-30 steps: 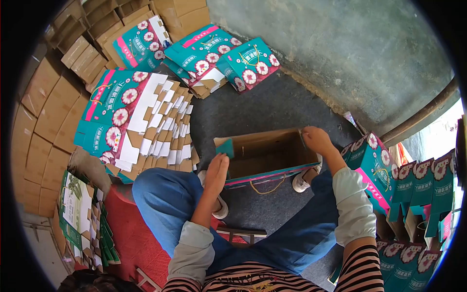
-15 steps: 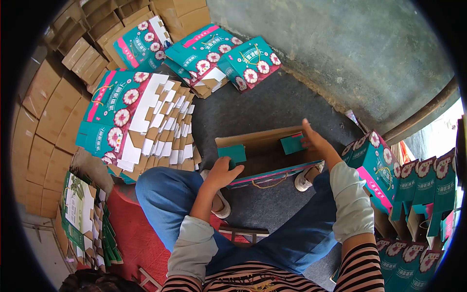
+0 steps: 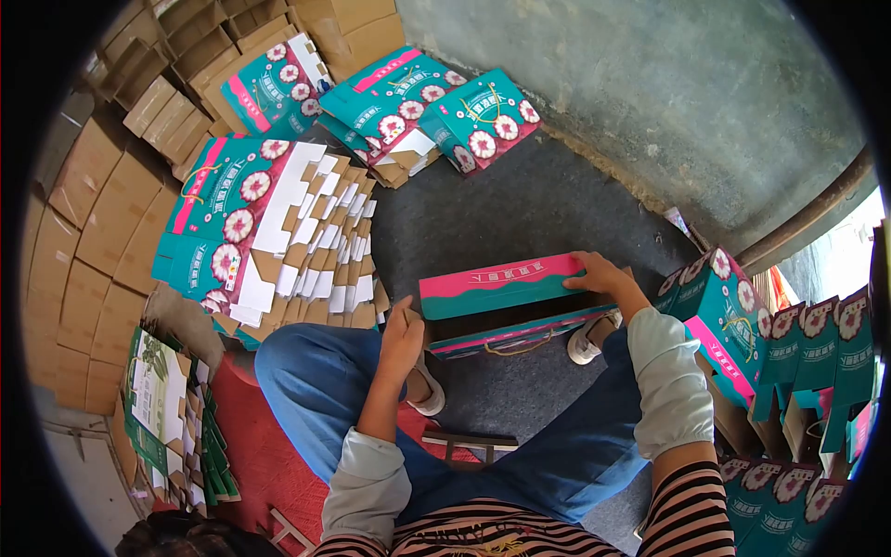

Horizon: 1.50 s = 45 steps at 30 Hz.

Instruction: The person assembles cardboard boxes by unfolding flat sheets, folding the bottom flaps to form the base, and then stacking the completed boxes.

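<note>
Teal-and-pink carton [image 3: 520, 338] sat upright to the right of the stack of flattened boxes [image 3: 264, 232], its lid [image 3: 506, 286] slanting over the opening. The right hand [image 3: 599, 276] pinched the lid's end farther from the stack; the left hand [image 3: 401, 342] curled by the carton's end nearer the stack, though whether it gripped, I could not tell. Thin printed board suggested a light, springy load, smooth-faced and easily creased, best held at folded corners rather than mid-panel.

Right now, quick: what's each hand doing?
Left hand: partly curled by the box; grip unclear.
Right hand: holding the lid by its right end.
</note>
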Tool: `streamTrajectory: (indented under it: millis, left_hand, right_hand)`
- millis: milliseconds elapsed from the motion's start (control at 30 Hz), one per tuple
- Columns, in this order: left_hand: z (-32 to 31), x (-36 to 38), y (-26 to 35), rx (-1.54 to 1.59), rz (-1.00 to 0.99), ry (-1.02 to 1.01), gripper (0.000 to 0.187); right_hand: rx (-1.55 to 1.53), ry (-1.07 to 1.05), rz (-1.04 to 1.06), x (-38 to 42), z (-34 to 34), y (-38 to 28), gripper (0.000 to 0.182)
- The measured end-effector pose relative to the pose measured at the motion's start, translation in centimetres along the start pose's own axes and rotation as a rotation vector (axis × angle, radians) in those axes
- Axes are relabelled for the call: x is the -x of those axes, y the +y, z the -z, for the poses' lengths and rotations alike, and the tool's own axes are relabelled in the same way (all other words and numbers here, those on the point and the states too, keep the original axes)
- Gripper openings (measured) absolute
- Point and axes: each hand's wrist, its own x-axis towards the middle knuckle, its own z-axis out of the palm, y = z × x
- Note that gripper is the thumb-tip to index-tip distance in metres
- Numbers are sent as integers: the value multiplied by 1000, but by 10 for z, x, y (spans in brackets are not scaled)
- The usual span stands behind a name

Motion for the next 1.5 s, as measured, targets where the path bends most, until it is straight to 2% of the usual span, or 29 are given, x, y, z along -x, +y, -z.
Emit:
streamTrajectory:
  millis: [100,200,267,367,467,567,667,767,900,1000,1100,1200,1300,1400,1500]
  left_hand:
    - [4,-2,5,-89,-65,-78,40]
    - [6,-2,29,-190,-129,-194,38]
    - [6,-9,37,-149,-158,-340,39]
    - [-8,-8,32,146,70,-316,37]
    - [-12,-24,23,108,57,-409,33]
    - [-14,-41,24,-30,61,-473,23]
    - [-25,-57,5,-335,-139,-586,18]
    - [-36,-50,11,-578,-228,-489,22]
    - [-33,-49,13,-589,-192,-490,24]
    - [-33,-52,11,-599,-199,-486,24]
    - [-31,-55,8,-596,-200,-512,25]
    - [-32,-55,6,-583,-218,-512,24]
    - [-31,-56,8,-576,-235,-516,24]
    - [-31,-54,3,-573,-264,-509,23]
    - [-31,-55,0,-551,-281,-509,21]
  right_hand:
    - [311,77,-85,21,6,-41,88]
    - [585,184,20,24,0,-60,87]
    - [598,204,61,19,-9,-65,87]
    - [607,192,70,10,-13,-67,88]
    - [614,199,76,5,-16,-65,85]
    - [625,235,84,6,-18,-65,79]
    - [624,253,87,10,-19,-67,76]
    - [619,278,93,10,-19,-67,75]
    - [608,292,130,14,-15,-69,65]
    - [592,398,81,23,5,-72,52]
    - [377,528,-231,25,31,-52,41]
    - [193,181,-10,36,44,-25,55]
    - [-352,-252,-33,55,27,-42,72]
    - [-184,-379,-19,67,30,-59,81]
    - [-41,-448,119,64,27,-47,82]
